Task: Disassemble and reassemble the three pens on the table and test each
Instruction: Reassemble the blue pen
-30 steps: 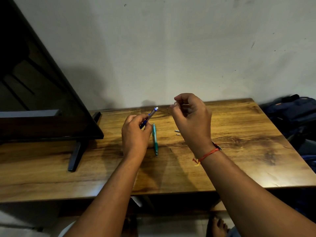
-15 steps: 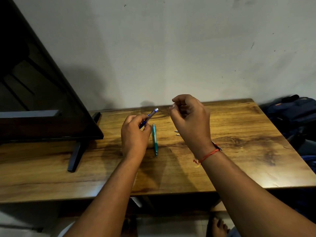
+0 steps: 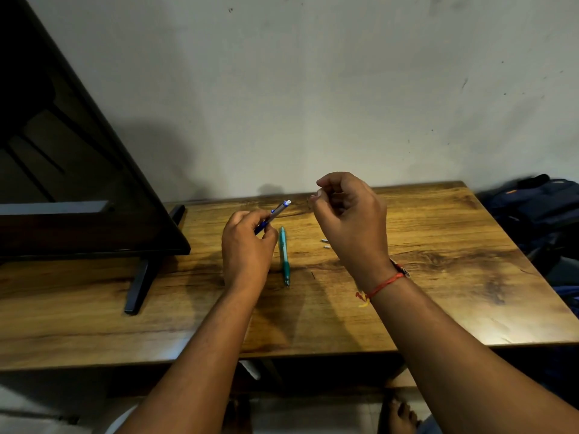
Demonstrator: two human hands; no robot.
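My left hand (image 3: 246, 245) is closed around a blue pen (image 3: 275, 213), which points up and to the right above the wooden table (image 3: 438, 302). My right hand (image 3: 347, 217) is raised beside the pen's tip with thumb and forefinger pinched together; whatever sits between them is too small to make out. A teal pen (image 3: 284, 255) lies flat on the table between my hands, tip toward me. Two small pen parts (image 3: 325, 243) lie on the table just left of my right wrist.
A dark flat screen (image 3: 78, 170) on a black stand (image 3: 141, 283) fills the table's left side. A grey wall runs close behind the table. Dark blue bags (image 3: 539, 211) sit on the floor at the right. A bare foot (image 3: 398, 415) shows under the table's front edge.
My right hand has drifted slightly left and down toward the blue pen's tip. My left hand and the teal pen have hardly moved.
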